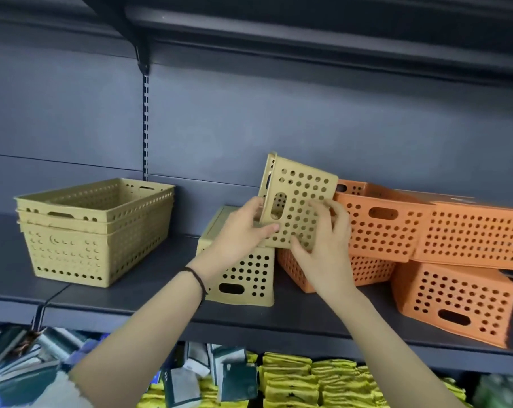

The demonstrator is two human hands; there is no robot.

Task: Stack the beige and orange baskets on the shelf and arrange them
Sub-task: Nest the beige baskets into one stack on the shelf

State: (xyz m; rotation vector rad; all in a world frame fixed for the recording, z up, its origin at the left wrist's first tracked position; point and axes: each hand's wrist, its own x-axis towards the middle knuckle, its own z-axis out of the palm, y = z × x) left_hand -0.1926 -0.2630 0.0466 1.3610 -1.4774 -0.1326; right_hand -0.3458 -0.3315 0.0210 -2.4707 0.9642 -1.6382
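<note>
1. Soft, even indoor light falls on the beige baskets [96, 228].
2. The upper shelf [308, 33] sits in deep shadow.
3. Wide-angle bending curves the edges; packets [290, 378] below look smeared.

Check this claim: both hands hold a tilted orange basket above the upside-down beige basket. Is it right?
No. In the head view the left hand and right hand hold a tilted beige basket, not orange, above the upside-down beige basket.

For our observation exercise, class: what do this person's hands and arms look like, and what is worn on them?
Both forearms are bare, with no sleeves or gloves in view. The left hand and right hand show no rings. A thin black band circles the left wrist; the right wrist is plain.
</note>
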